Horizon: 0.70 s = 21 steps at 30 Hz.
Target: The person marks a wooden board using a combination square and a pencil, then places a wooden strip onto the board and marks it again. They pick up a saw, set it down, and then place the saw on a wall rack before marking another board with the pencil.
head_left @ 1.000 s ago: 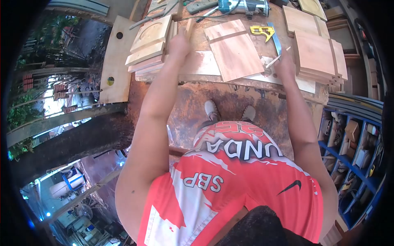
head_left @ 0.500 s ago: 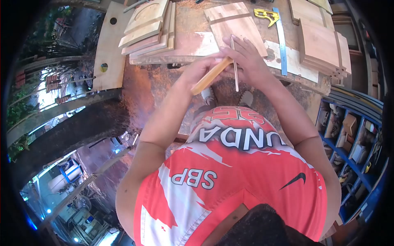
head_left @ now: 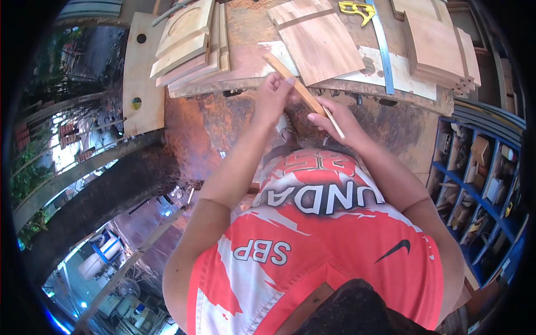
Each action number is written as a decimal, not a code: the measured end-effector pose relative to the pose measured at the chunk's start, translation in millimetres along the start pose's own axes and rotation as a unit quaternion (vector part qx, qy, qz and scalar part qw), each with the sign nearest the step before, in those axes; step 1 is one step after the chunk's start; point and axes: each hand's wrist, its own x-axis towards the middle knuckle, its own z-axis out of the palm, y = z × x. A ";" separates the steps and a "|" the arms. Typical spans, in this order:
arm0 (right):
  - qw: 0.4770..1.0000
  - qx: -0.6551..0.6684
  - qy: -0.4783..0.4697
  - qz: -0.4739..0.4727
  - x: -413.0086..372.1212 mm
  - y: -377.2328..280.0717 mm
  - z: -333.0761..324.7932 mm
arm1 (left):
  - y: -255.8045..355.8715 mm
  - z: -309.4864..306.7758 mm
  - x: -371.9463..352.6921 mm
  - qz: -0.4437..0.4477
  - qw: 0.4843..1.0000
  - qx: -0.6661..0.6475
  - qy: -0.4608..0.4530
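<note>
Here I have the wooden strip (head_left: 294, 82) slanting far left to near right, its far end over the near edge of the worktop (head_left: 248, 28) in view. Right hand (head_left: 345, 121) partly closed around its near end, thin stick (head_left: 336, 126) alongside; left hand (head_left: 271, 101) half-curled at mid-strip, grip unclear.

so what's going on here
A person is holding a narrow wooden strip in the left hand, slanted in front of the workbench. The right hand is at its near end, with a thin pale stick in its grip. On the bench, a grooved board lies beside a yellow-headed square, between two stacks of wooden pieces, left and right.
</note>
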 end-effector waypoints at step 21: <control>0.976 0.158 0.120 0.091 30.3 23.5 -6.2 | -2.9 -11.4 95.6 0.347 0.815 0.464 0.002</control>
